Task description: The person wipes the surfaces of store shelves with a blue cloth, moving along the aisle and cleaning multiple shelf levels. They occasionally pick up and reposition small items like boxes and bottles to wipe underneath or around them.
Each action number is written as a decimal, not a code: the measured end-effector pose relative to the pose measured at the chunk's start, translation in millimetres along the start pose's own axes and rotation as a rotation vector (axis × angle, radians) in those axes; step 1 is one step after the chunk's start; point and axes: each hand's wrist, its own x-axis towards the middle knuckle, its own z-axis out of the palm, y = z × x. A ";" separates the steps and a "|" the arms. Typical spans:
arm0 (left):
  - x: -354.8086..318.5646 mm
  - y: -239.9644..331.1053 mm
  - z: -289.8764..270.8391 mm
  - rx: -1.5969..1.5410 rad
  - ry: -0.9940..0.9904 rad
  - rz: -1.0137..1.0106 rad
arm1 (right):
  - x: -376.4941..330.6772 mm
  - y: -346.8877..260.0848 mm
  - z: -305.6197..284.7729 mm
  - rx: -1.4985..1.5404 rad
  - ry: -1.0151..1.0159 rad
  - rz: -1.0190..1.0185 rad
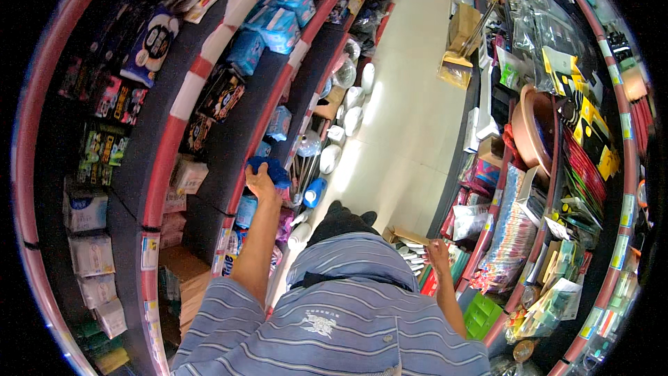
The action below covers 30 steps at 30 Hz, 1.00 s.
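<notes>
My left hand [260,182] reaches out to the red-edged shelf on the left. Its fingers are closed on a crumpled dark blue cloth [277,171], which sticks out past them toward the aisle. Small light-blue packs [279,123] sit on the shelf just beyond that hand, and another blue pack [245,212] lies below it. My right hand [438,256] hangs low by the right-hand shelves with its fingers curled in, and nothing shows in it. Beside it are a cardboard edge [409,236] and a stack of white packs.
A pale tiled aisle [407,97] runs ahead between the shelves. White bottles [353,120] line the bottom left shelf, near a blue bottle [314,193]. At right stand a large tan basin [532,129], a green plastic tray [483,315] and a cardboard box [463,30] jutting toward the aisle.
</notes>
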 end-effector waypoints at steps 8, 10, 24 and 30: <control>57.5 5.9 95.5 0.022 -0.059 0.061 | -16.5 46.5 -10.6 0.157 0.048 0.180; 64.7 17.5 114.5 0.012 -0.153 -0.006 | -16.1 59.0 -8.9 0.149 0.083 0.285; 34.6 102.4 246.9 -0.092 -0.311 -0.059 | 111.2 -83.3 -10.9 0.079 0.031 0.213; 39.7 144.2 315.0 -0.164 -0.263 -0.128 | 178.5 -184.6 12.3 0.033 0.075 0.092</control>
